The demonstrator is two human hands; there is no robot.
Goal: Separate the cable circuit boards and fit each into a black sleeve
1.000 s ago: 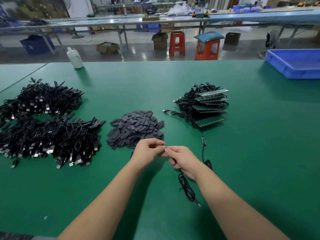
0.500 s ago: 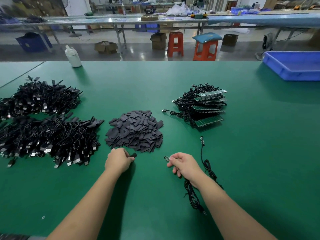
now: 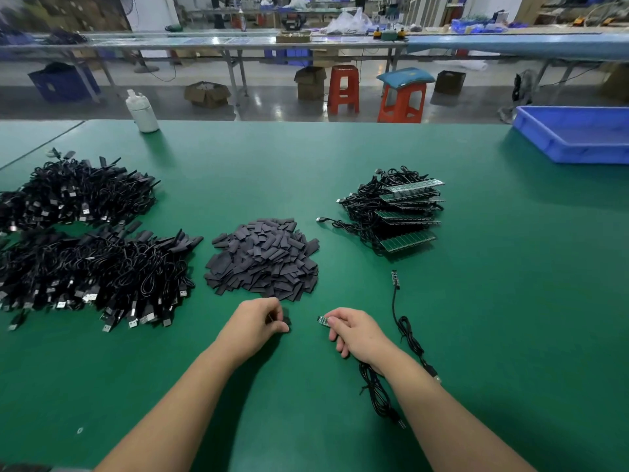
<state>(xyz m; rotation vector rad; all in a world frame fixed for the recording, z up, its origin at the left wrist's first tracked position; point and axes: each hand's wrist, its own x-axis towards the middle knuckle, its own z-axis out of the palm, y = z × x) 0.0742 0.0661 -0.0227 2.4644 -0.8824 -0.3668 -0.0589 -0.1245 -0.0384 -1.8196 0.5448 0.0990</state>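
While fingers curl, left hand (image 3: 256,321) seemingly hides sleeve (image 3: 285,317).

You sit in an electronics assembly factory: a long green workbench (image 3: 340,158) bears heaps of finished cables (image 3: 85,267) and black sleeves (image 3: 262,260), with more benches (image 3: 238,46), plastic stools (image 3: 343,88) and cartons (image 3: 207,93) beyond.

Single head view, high, facing forward-down over green table (image 3: 340,158), hands near.
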